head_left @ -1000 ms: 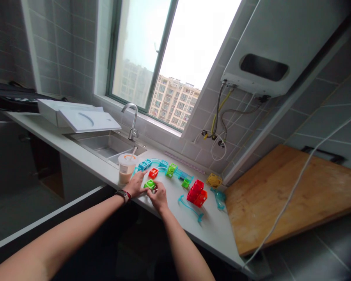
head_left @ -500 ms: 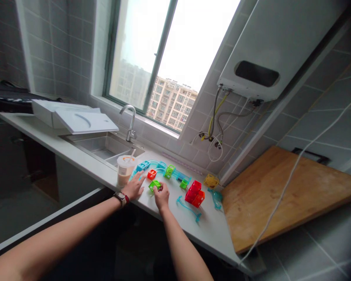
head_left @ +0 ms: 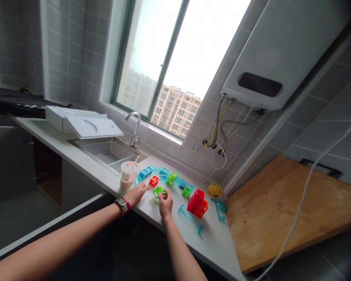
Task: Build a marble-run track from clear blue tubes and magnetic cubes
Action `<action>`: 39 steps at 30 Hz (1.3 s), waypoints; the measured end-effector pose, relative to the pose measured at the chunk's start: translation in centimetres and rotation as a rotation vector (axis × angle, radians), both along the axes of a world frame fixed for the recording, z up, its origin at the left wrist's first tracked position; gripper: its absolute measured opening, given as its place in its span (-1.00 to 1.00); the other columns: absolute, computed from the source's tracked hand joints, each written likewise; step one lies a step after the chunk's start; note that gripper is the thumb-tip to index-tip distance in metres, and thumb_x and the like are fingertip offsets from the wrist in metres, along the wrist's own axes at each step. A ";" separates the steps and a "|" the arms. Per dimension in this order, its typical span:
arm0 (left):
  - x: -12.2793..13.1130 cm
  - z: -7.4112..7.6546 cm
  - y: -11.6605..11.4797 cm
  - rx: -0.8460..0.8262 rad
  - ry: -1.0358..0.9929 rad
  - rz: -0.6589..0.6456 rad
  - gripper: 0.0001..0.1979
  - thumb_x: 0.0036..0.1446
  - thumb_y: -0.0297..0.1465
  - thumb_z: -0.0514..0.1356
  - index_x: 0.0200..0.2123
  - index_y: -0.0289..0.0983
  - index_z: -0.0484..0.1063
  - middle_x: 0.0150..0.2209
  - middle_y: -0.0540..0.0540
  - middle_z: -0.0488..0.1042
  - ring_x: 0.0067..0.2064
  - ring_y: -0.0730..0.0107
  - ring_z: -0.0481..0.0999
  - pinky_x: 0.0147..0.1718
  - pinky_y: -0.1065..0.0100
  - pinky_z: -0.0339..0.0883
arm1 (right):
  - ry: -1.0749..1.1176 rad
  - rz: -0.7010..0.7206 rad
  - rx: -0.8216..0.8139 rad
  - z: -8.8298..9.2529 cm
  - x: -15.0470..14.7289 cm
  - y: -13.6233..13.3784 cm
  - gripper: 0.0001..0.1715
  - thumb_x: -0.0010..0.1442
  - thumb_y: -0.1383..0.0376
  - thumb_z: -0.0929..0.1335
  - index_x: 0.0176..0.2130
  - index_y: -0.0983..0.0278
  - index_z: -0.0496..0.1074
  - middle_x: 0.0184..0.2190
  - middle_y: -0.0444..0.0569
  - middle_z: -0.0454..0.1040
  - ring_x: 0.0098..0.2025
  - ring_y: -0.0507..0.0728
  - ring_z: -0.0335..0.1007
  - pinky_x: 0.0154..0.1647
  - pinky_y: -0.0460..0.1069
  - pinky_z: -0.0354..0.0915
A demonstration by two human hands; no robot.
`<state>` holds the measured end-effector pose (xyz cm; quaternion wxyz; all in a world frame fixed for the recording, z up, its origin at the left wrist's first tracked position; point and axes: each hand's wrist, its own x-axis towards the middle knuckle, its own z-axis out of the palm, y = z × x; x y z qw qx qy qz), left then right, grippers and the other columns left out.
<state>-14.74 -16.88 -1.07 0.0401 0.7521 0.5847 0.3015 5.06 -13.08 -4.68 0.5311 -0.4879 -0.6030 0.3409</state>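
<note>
My right hand point(head_left: 165, 205) pinches a light green open-sided toy block point(head_left: 158, 192) at its right side, just over the white counter. To the left, my left hand point(head_left: 137, 194) stretches its fingers out towards that block and holds nothing that I can see. A small red block point(head_left: 153, 181) lies just beyond my left fingertips. Behind it runs a clear blue toy track point(head_left: 155, 169) with blue blocks point(head_left: 145, 172) and a taller green block point(head_left: 172, 178). Another green block point(head_left: 186, 192) stands farther right, near a stack of red blocks point(head_left: 195, 201).
A lidded drink cup with a straw point(head_left: 128, 177) stands close beside my left hand. Loose blue track pieces point(head_left: 190, 219) and a yellow block point(head_left: 214, 189) lie to the right, before a wooden board point(head_left: 269, 210). A sink point(head_left: 101, 150) and white box point(head_left: 90, 125) are left.
The camera view has shifted, so the scene sits lower and further right. My left fingers are less spread than before. My right hand keeps hold of the green block.
</note>
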 end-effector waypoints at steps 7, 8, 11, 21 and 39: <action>0.4 0.7 -0.7 -0.001 0.100 -0.023 -0.65 0.14 -0.63 0.07 -0.11 -0.20 0.50 -0.04 -0.18 0.50 0.04 0.17 0.53 -0.03 0.21 0.48 | 0.173 0.027 -0.060 -0.8 0.1 0.4 -0.41 0.14 0.00 0.39 0.03 0.31 0.44 -0.23 0.02 0.58 -0.27 0.18 0.54 -0.26 0.01 0.45; 0.4 0.9 -0.8 0.005 0.120 -0.031 -0.66 0.16 -0.62 0.06 -0.11 -0.21 0.49 -0.04 -0.20 0.49 0.03 0.16 0.52 -0.05 0.19 0.49 | 0.199 0.029 -0.065 -0.8 0.0 0.3 -0.42 0.13 0.00 0.41 0.02 0.30 0.45 -0.24 0.01 0.57 -0.29 0.16 0.54 -0.26 0.01 0.44; 0.6 1.7 -0.8 0.042 0.174 -0.055 -0.71 0.20 -0.59 0.06 -0.11 -0.24 0.48 -0.02 -0.25 0.47 0.07 0.09 0.48 -0.02 0.10 0.49 | 0.280 0.029 -0.076 -0.3 -0.1 0.1 -0.45 0.10 0.02 0.43 -0.01 0.28 0.47 -0.27 -0.02 0.55 -0.33 0.13 0.51 -0.30 0.00 0.43; 4.0 3.0 0.7 0.165 0.247 -0.212 -0.72 0.21 -0.55 0.09 -0.04 -0.23 0.43 0.02 -0.21 0.45 0.19 0.05 0.39 0.18 -0.09 0.37 | 0.558 0.118 -0.097 1.8 0.7 -1.8 -0.51 0.24 -0.01 0.29 -0.02 0.26 0.43 -0.30 -0.06 0.49 -0.44 0.06 0.46 -0.50 -0.08 0.36; 9.3 -0.1 1.1 -0.038 0.169 -0.324 -0.73 0.25 -0.44 0.13 0.00 -0.22 0.45 0.19 -0.25 0.40 0.38 -0.02 0.23 0.29 -0.12 0.26 | 0.337 0.207 0.240 4.4 13.2 -9.9 -0.87 0.24 0.22 0.42 -0.21 0.23 0.46 0.18 0.09 0.43 0.12 0.21 0.48 -0.02 0.11 0.55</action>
